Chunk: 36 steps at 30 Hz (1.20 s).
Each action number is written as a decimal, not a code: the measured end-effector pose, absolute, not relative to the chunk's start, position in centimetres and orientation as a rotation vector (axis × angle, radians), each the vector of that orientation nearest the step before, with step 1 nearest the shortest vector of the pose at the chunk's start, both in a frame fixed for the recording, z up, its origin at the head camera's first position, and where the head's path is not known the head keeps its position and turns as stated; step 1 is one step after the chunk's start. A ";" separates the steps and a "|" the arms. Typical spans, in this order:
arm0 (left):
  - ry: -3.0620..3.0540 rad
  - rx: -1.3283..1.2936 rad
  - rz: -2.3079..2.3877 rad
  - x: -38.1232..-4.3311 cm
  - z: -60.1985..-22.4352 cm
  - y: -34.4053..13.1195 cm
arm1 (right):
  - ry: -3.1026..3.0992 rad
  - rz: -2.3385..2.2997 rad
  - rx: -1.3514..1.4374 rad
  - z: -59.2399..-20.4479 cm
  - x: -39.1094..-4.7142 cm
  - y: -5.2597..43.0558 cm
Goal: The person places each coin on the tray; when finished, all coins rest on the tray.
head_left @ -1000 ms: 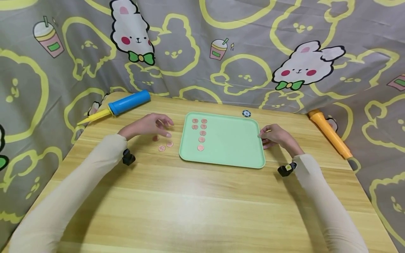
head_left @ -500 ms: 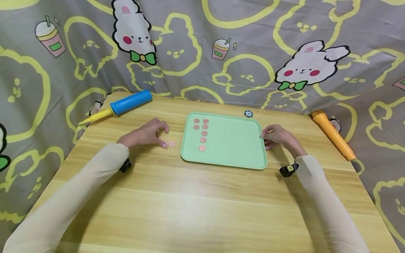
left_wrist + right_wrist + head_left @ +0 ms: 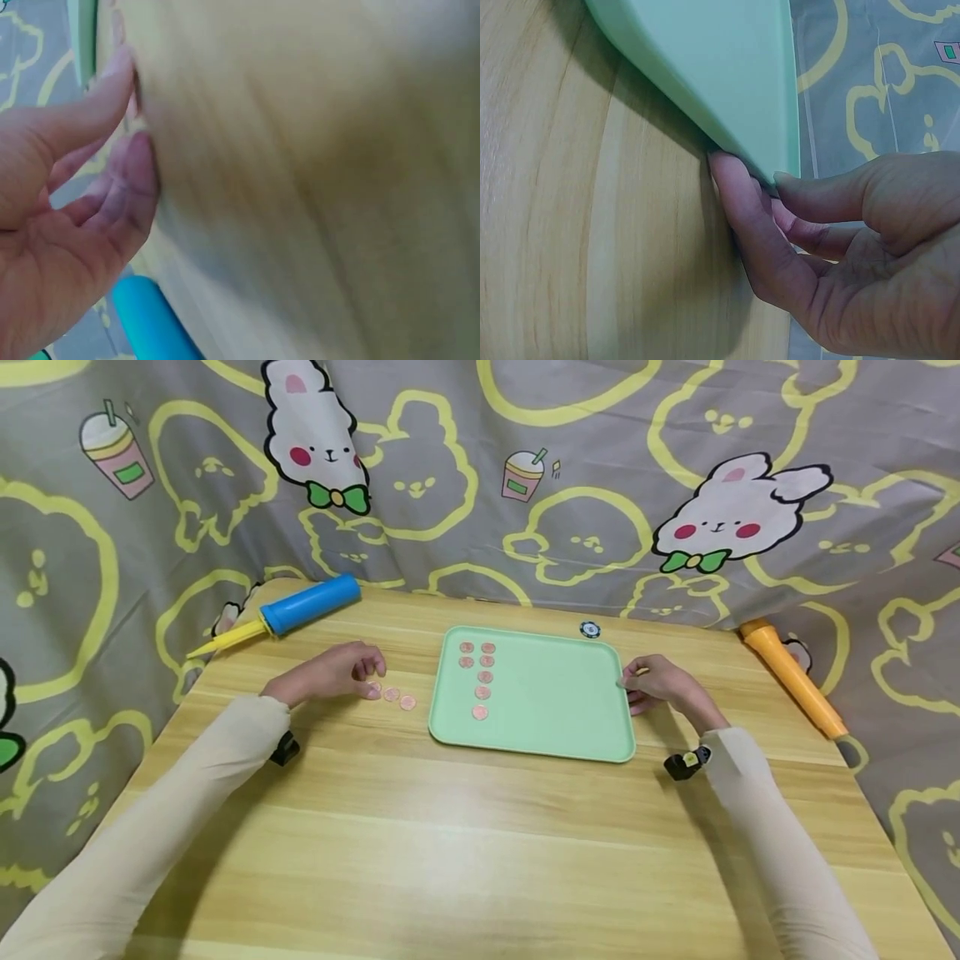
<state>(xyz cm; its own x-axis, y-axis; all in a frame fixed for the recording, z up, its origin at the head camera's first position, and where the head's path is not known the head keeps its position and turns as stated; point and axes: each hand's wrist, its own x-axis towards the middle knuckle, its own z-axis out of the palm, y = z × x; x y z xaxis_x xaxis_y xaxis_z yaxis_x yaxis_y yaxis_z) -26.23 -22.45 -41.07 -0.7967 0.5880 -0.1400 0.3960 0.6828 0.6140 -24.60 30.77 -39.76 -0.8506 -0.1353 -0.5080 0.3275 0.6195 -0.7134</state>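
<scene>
My left hand (image 3: 333,672) is low over the table at the left of a light green tray (image 3: 555,702). Its thumb tip overlaps the leftmost of three copper-coloured coins (image 3: 392,694), which lie in a slanting row. In the left wrist view, a gap separates the thumb (image 3: 112,82) from the bent fingers, with a coin edge (image 3: 133,105) showing there. My right hand (image 3: 652,683) pinches the tray's right edge, thumb at the rim and fingers below it. On the tray's left side, several similar coins (image 3: 485,677) form two columns, the right one longer.
Behind the tray lies a dark-rimmed poker chip (image 3: 590,629). A blue hand pump (image 3: 311,606) with a yellow nozzle lies at the back left. An orange tool (image 3: 795,681) lies along the right table edge. A patterned curtain (image 3: 480,485) hangs around the table's back and sides.
The nearest loose coin has been shifted back into line between the other two. My left hand then moved left to the leftmost coin. My right hand has stayed at the tray.
</scene>
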 end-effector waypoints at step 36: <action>2.369 0.253 1.478 -26.4 -41.0 -18.4 | 2.335 -1.176 0.112 -40.2 -24.7 30.9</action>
<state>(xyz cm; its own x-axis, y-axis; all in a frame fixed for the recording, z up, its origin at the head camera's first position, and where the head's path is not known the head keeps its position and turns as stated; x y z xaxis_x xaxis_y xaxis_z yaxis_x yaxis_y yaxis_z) -26.40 -18.41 -41.02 -0.9277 0.3229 -0.1875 -0.0263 0.4443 0.8955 -24.73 30.91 -40.16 -0.8621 -0.1536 -0.4830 0.2965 0.6199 -0.7265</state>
